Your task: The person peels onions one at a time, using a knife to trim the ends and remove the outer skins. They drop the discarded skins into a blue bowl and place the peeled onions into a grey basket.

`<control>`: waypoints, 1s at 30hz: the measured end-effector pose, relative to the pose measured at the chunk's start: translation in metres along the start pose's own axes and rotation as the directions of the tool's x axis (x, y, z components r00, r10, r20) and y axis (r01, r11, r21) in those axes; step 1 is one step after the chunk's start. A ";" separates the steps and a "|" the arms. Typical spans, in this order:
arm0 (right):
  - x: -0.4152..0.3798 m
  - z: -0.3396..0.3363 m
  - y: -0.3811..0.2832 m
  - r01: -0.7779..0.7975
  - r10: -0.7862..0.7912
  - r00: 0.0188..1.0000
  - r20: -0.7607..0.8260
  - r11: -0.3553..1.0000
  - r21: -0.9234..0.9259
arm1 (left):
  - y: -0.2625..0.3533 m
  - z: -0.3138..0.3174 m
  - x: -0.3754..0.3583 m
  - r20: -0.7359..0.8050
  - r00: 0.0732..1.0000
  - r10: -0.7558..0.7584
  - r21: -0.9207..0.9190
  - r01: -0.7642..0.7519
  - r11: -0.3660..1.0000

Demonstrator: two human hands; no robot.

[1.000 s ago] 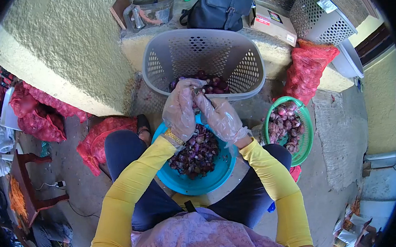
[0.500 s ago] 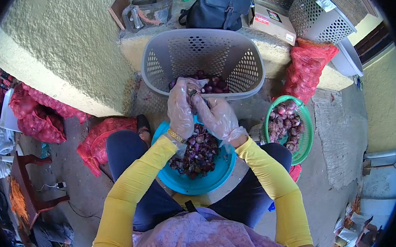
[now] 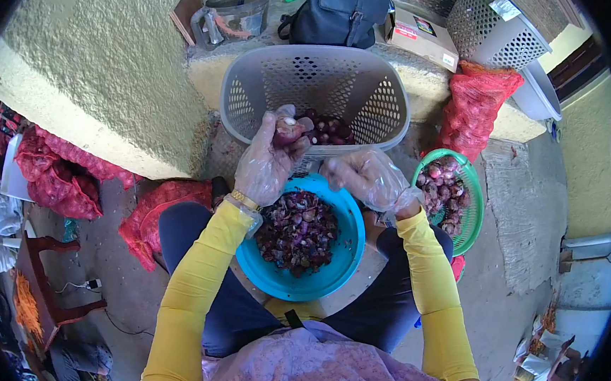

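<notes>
My left hand (image 3: 265, 165), in a clear plastic glove, is closed around a red onion (image 3: 287, 131) at the near rim of the grey basket (image 3: 244, 127). Lower and to the right, my gloved right hand (image 3: 367, 179) has its fingers curled together. What it grips, if anything, is hidden. Under both hands stands a turquoise basin (image 3: 305, 286) with a heap of dark purple onion skins and trimmings (image 3: 298, 237). Several purple onions (image 3: 329, 128) lie at the bottom of the grey basket.
A green basket (image 3: 476, 224) of unpeeled onions stands to my right, with a red mesh sack (image 3: 476, 104) behind it. More red sacks (image 3: 165, 214) lie to the left. A black backpack (image 3: 339, 11) and cardboard box (image 3: 422, 37) sit on the ledge.
My hands were together over the near rim of the grey basket. Now they are apart: the left shows the onion, while the right has moved right and down.
</notes>
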State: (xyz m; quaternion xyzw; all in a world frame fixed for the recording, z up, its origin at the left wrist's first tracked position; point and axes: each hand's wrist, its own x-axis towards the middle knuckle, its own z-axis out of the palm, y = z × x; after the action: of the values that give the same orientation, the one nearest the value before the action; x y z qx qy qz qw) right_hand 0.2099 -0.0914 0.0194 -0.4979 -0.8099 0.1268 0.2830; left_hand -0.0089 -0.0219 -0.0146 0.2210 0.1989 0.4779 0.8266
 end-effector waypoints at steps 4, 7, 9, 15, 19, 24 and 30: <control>0.011 -0.031 -0.034 -0.311 0.244 0.922 0.302 0.929 0.199 | 0.001 -0.008 -0.001 0.061 0.998 0.009 0.090 -0.015 0.996; 0.007 -0.007 -0.013 -0.438 0.396 0.895 0.204 0.866 0.241 | -0.001 -0.012 0.002 0.065 0.995 -0.077 0.052 0.073 0.996; 0.009 0.004 -0.007 -0.452 0.438 0.891 0.119 0.834 0.317 | -0.004 -0.013 0.004 0.071 0.990 -0.123 0.003 0.123 0.992; 0.015 0.049 -0.006 -0.349 0.490 0.872 0.009 0.609 0.713 | -0.011 -0.002 -0.003 0.074 0.989 -0.129 0.041 0.127 0.991; 0.021 0.061 -0.011 -0.250 0.560 0.828 0.030 0.322 0.913 | -0.017 0.009 -0.008 0.099 0.994 -0.046 0.061 0.040 0.997; 0.020 0.052 -0.007 -0.236 0.564 0.825 0.010 0.330 0.914 | -0.006 0.006 0.007 0.136 0.987 0.080 0.420 -0.130 0.898; 0.012 0.036 0.004 -0.400 0.587 0.801 0.117 0.380 0.834 | 0.027 0.023 -0.005 0.450 0.890 0.074 0.889 -0.455 0.055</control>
State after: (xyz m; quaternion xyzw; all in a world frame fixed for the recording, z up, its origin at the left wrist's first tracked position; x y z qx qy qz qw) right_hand 0.1872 -0.0760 -0.0071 -0.5327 -0.4310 0.5199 0.5100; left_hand -0.0177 -0.0186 0.0203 0.8100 0.2981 0.3304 0.3820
